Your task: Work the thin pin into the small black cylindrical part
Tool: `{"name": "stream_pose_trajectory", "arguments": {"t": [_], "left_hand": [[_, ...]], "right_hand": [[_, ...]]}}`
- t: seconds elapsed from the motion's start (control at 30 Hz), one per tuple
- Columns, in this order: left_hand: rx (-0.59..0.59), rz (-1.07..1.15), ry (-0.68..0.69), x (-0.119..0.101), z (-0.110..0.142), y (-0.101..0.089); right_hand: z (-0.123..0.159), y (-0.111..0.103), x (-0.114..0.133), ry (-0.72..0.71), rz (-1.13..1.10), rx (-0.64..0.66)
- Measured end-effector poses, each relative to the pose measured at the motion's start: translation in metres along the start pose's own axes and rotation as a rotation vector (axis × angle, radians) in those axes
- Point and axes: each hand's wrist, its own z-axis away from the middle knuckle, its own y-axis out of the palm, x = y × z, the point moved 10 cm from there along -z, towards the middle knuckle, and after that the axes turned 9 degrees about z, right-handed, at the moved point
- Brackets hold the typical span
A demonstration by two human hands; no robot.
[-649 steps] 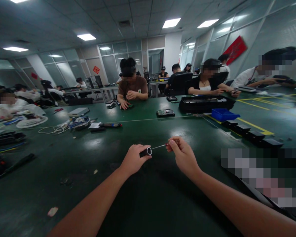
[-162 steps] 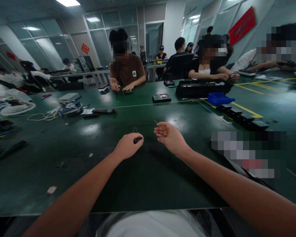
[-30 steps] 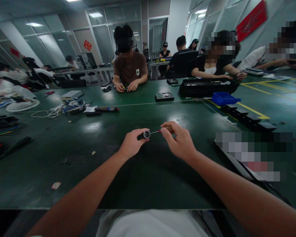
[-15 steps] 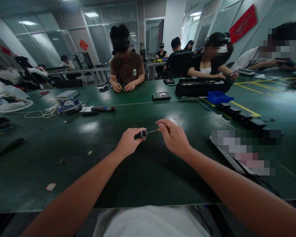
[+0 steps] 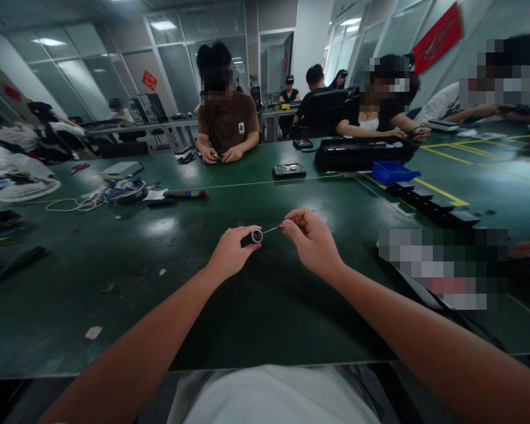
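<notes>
My left hand (image 5: 233,252) is closed around a small black cylinder (image 5: 257,236) whose round, silver-rimmed end faces me. Between thumb and fingers, my right hand (image 5: 312,238) grips a screwdriver (image 5: 280,227) by its red handle, most of which the fingers hide. Its thin metal shaft slants down leftward to the rim of the cylinder; whether the tip is inside or only touches the edge I cannot tell. Both hands are above the green table (image 5: 265,318).
Ahead lies a bare hard drive (image 5: 289,171). A blue bin (image 5: 394,172) and several black blocks (image 5: 428,203) line the right side. A pen-shaped electric tool (image 5: 185,194) and coiled cables (image 5: 123,189) are at left. Across the table a person (image 5: 228,118) works with both hands.
My right hand has turned and shifted its grip, so more of the red handle shows and the shaft slants more steeply. My left hand keeps hold of the cylinder, almost unmoved.
</notes>
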Motion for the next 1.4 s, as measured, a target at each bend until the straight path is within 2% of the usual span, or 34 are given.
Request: {"name": "stream_pose_trajectory", "arguments": {"t": [0.07,0.17,0.23,0.33,0.43,0.8,1.1,1.4], "left_hand": [[0.012,0.015,0.011,-0.002,0.0,0.001],[0.032,0.041,0.07,-0.009,0.0,0.003],[0.026,0.032,0.083,-0.011,-0.001,0.002],[0.027,0.004,0.059,-0.007,-0.003,0.003],[0.018,-0.006,0.041,-0.005,-0.003,0.002],[-0.024,0.012,0.01,-0.005,0.001,-0.003],[-0.021,0.017,0.023,-0.001,0.0,-0.003],[-0.023,0.017,0.015,0.0,0.0,-0.005]], "right_hand": [[-0.005,0.002,-0.014,0.07,-0.136,-0.005],[-0.008,0.005,-0.041,0.247,-0.339,-0.032],[-0.007,0.004,-0.048,0.285,-0.394,-0.06],[-0.005,-0.003,-0.035,0.189,-0.281,-0.103],[0.0,-0.003,-0.017,0.071,-0.093,-0.088],[0.006,-0.006,0.009,-0.102,0.158,-0.074],[0.007,0.002,0.004,-0.07,0.015,0.006],[0.007,0.007,0.001,-0.058,-0.065,0.007]]}}
